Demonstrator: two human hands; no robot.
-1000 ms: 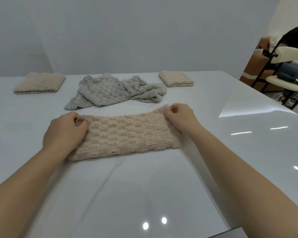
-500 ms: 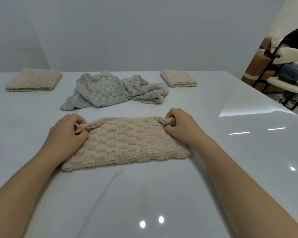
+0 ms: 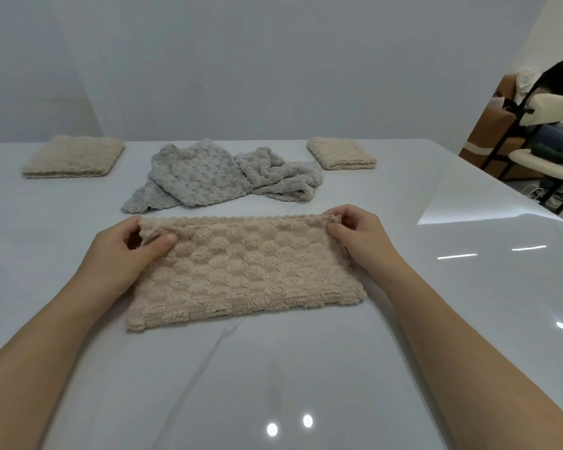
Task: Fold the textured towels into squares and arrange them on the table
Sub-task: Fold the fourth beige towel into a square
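Pinching the beige towel's [image 3: 244,271] far corners: left hand [image 3: 124,254] and right hand [image 3: 358,238], fingers clamped on fabric; towel apparently folded double, mid-table [image 3: 273,368].

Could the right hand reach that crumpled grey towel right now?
Probably yes. The crumpled grey towel lies just beyond the right hand, and nothing stands between them on the table. But that hand is pinching the far corner of the beige towel, so it would have to let go first.
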